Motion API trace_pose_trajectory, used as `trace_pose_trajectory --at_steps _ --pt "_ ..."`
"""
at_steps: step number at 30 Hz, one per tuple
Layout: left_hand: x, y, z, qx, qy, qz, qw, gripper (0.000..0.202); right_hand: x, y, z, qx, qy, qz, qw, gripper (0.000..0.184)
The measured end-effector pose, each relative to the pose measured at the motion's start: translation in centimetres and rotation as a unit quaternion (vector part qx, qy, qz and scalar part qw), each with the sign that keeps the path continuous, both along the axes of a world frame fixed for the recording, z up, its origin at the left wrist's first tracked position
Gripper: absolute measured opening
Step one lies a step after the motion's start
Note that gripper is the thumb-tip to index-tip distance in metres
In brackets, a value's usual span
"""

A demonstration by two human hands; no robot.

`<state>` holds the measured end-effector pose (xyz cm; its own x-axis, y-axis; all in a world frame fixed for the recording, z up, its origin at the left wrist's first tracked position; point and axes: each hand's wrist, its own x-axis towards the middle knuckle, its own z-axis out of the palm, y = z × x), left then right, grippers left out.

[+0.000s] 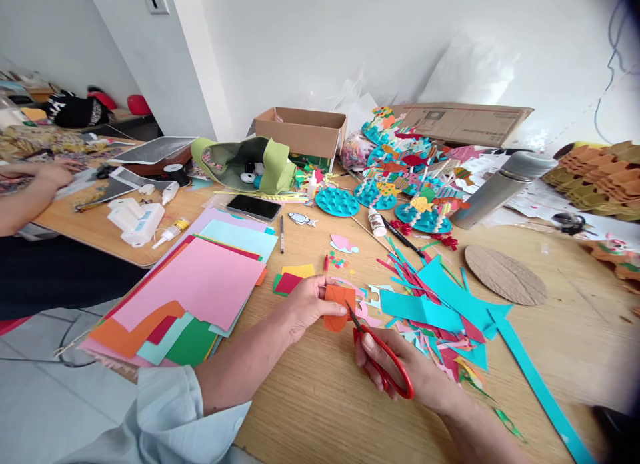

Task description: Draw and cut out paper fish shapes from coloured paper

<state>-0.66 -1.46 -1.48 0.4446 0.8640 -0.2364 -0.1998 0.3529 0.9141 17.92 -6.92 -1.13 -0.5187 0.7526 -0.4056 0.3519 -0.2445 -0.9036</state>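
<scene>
Closest to us, a pale blue sleeve (165, 417) runs along our left forearm, which reaches across the table (310, 417) to our left grip (305, 307), firmly pinching a piece of orange paper (339, 307) between thumb and fingers. Our right grip (400, 367) comes in from the lower right, closed narrowly around the loops of red scissors (385, 364). Their long axis runs diagonally, with the blades pointing up and left into the paper, touching it. Just left of the left grip lies a stack of coloured paper sheets (200, 284); just right of the scissors, a heap of teal and red paper offcuts (430, 311). Well ahead of both grips sits an open cardboard box (300, 134) — its contents mostly hidden — beside a green fabric bag (245, 167) holding small items, too unclear to name. Far left of the grips, another person's hand (55, 176) rests over a second table (90, 231).
</scene>
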Motion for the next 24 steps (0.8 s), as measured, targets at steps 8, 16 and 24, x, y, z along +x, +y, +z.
trace_pose_trajectory --at_steps 8,16,24 --pt "-0.09 0.17 0.05 -0.008 0.012 -0.006 1.000 0.043 0.08 0.01 0.26 -0.003 -0.010 0.006 1.000 0.067" --pt "-0.20 0.20 -0.06 -0.026 -0.009 -0.005 1.000 0.045 0.04 0.07 0.31 0.009 0.002 0.011 1.000 0.063" --pt "-0.08 0.14 -0.09 -0.038 0.008 0.028 0.999 0.044 0.05 0.14 0.04 0.011 0.008 0.004 1.000 0.064"
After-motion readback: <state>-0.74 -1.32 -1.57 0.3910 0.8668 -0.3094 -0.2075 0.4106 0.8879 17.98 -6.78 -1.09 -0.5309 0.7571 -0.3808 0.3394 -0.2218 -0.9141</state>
